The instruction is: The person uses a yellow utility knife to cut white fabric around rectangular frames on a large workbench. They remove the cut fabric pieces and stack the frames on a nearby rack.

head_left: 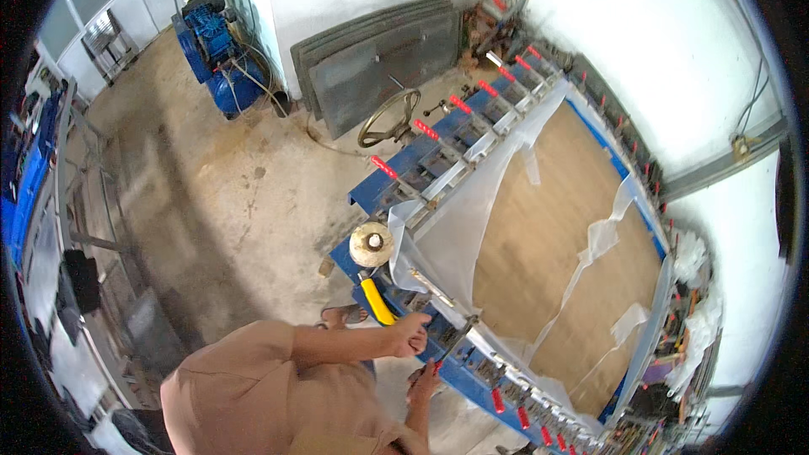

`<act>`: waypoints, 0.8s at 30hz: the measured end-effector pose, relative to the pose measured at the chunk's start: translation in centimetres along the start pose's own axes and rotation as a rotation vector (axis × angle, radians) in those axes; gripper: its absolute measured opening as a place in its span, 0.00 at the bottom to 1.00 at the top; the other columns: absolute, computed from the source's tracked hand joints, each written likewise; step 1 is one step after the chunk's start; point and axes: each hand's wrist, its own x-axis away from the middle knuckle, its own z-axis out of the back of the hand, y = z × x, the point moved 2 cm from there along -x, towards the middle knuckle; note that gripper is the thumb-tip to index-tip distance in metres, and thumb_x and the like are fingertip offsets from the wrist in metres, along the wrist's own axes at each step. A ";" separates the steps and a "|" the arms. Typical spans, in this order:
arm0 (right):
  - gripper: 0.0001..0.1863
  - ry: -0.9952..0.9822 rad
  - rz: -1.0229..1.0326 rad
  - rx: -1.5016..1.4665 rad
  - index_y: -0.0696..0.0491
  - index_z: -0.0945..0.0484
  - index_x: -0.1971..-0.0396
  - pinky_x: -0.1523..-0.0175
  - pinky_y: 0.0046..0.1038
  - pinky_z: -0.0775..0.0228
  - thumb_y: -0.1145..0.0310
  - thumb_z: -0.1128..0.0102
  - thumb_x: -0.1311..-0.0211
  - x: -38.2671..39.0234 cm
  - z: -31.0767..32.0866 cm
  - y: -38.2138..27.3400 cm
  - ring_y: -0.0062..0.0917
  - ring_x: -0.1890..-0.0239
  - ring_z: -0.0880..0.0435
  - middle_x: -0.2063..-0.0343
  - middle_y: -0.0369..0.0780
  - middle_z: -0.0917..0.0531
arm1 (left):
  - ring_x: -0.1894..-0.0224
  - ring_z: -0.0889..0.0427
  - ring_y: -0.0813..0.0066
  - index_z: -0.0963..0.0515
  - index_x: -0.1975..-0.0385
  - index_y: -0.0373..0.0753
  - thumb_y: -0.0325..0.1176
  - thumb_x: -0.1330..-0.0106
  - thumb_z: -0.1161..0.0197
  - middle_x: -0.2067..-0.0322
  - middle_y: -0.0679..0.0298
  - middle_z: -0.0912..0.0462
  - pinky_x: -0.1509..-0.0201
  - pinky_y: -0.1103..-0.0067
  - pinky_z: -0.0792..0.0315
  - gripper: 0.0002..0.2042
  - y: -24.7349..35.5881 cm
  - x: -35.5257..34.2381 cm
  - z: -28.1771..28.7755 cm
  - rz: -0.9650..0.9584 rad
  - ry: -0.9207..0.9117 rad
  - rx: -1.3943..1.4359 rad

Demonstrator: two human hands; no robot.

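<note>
My left hand (409,335) is closed beside the near corner of the blue frame; what it holds, if anything, is hidden. Right behind it lies a yellow-handled tool (377,302), whose end reaches close to my fingers. Below, my right hand (423,382) is wrapped round the red handle of a clamp (458,342), whose dark bar slants up to the frame's edge. Clear plastic sheeting (447,248) hangs over this edge and partly covers a large brown panel (548,244) inside the frame. A metal strip (431,287) runs along the near edge.
Red-handled clamps (438,133) line the frame's sides. A round, cream-coloured container (372,244) stands at its left corner. Beyond are a metal handwheel (389,118), stacked dark panels (375,63) and a blue compressor (221,55). A metal rack (93,240) stands left on the concrete floor.
</note>
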 end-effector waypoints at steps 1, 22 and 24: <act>0.18 -0.047 -0.066 -0.028 0.45 0.35 0.79 0.86 0.24 0.44 0.56 0.42 0.32 0.5 0.2 -0.7 0.19 0.92 0.39 0.90 0.30 0.37 | 0.88 0.44 0.77 0.39 0.82 0.46 0.45 0.37 0.33 0.88 0.72 0.43 0.85 0.80 0.48 0.22 0.1 0.4 -0.9 0.073 -0.006 0.014; 0.12 -0.278 -0.125 0.129 0.59 0.22 0.60 0.70 0.26 0.25 0.65 0.41 0.32 17.4 -33.3 0.4 0.21 0.76 0.21 0.75 0.38 0.20 | 0.59 0.15 0.59 0.19 0.56 0.41 0.37 0.32 0.44 0.63 0.58 0.14 0.54 0.67 0.24 0.12 60.2 19.9 5.5 -0.846 0.246 -2.088; 0.14 -0.275 0.090 0.067 0.59 0.24 0.55 0.62 0.25 0.23 0.62 0.43 0.29 16.3 -41.5 -2.7 0.21 0.71 0.19 0.74 0.38 0.20 | 0.56 0.17 0.56 0.20 0.55 0.40 0.38 0.32 0.44 0.61 0.56 0.15 0.51 0.66 0.25 0.12 64.4 20.3 -0.2 -1.112 0.198 -2.143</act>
